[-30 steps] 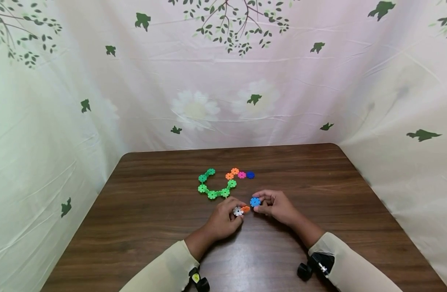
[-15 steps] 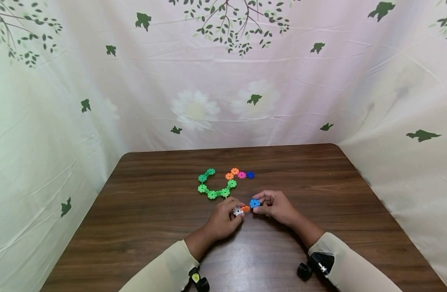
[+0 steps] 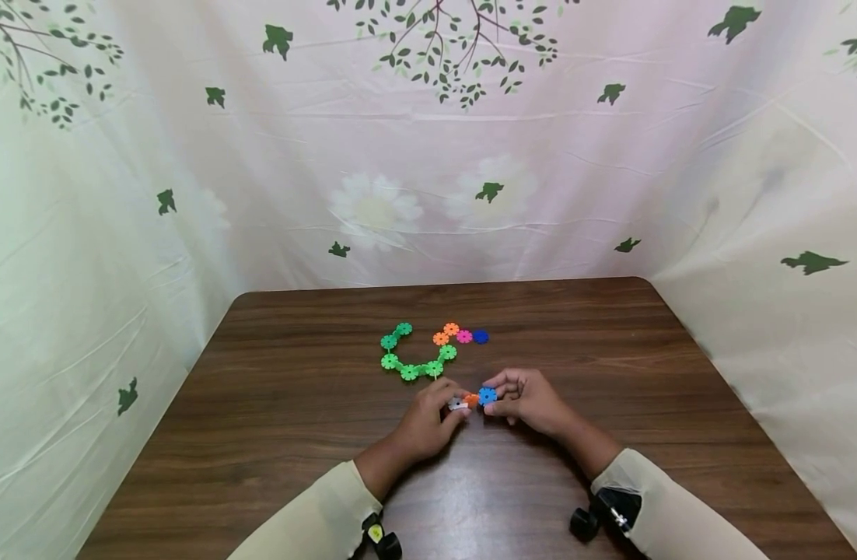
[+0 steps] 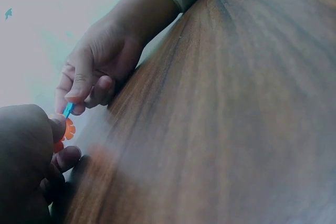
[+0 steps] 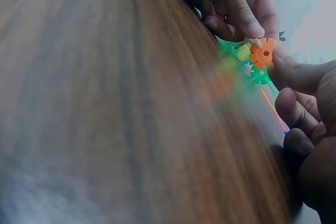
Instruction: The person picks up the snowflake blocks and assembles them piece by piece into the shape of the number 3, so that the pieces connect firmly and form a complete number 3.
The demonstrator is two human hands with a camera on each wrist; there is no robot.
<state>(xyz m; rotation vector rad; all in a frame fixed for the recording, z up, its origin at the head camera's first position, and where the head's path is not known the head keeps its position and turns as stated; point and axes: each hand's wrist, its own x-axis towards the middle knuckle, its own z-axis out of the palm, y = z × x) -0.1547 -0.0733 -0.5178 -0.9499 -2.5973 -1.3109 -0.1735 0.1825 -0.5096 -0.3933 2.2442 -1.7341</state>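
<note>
Between the thumb and fingers of my left hand is a white interlocking flower disc, partly hidden by the fingers. An orange flower disc projects from its right side. My right hand pinches a blue flower disc by its right edge. The blue disc meets the orange one; whether their slots have engaged, I cannot tell. In the left wrist view the blue disc appears edge-on. From the right wrist, the orange disc faces the camera, its notches and centre hole visible.
Just beyond the hands lies a curved chain of several green flower discs. Orange discs, a pink disc and a dark blue disc form a row at its right end. All lie on a brown wooden table.
The blue disc has come down and slightly left with my right hand, closing the gap to the orange disc. The white disc has tilted in my left hand and now shows more edge-on.
</note>
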